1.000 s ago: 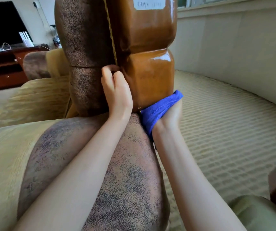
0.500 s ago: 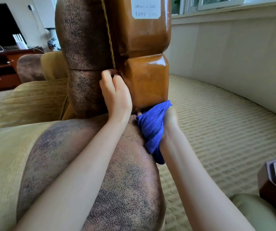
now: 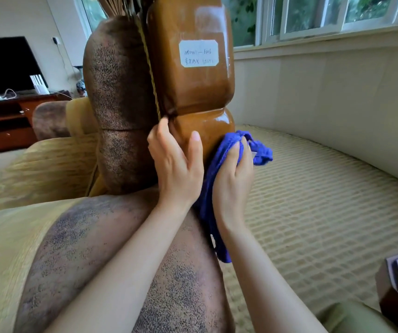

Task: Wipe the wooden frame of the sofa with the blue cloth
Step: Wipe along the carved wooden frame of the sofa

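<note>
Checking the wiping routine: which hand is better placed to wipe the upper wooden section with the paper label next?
Probably the right hand: it grips the blue cloth against the wooden frame, below the label. The left hand rests bare on the frame.

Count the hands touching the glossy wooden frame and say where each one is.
2. The left hand rests on the wooden frame at its lower block, fingers against the seam. The right hand presses the blue cloth to that block's right side.
</note>
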`<act>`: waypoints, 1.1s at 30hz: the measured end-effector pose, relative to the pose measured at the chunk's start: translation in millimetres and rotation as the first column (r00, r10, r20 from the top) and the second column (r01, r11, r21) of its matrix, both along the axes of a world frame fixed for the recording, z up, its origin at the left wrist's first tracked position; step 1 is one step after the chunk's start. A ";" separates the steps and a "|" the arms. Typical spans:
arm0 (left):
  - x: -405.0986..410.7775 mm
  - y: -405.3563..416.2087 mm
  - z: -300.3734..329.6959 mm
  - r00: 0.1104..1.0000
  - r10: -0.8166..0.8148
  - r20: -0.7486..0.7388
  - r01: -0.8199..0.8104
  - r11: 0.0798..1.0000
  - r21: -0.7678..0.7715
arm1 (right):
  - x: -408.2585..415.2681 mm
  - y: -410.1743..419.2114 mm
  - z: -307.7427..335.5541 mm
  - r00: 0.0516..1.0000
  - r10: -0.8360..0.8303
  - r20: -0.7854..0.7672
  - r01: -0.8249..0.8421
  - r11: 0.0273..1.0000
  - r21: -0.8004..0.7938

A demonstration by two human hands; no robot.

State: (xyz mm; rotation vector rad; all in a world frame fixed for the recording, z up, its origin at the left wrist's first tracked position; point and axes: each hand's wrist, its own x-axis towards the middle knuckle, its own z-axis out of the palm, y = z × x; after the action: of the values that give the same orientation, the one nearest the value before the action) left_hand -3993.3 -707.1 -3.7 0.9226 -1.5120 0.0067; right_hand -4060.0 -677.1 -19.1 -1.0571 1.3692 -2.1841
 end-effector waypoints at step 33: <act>6.6 -17.6 176.6 0.952 -0.040 -0.304 0.056 0.997 0.045 | -10.3 -54.3 213.0 0.792 -0.255 -0.555 0.194 0.967 -0.167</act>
State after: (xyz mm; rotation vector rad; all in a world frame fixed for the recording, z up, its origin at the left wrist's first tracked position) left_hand -3986.7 -724.8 173.0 0.8841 -1.2522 -0.2037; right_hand -4070.3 -731.5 193.9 -1.7857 1.7166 -2.2085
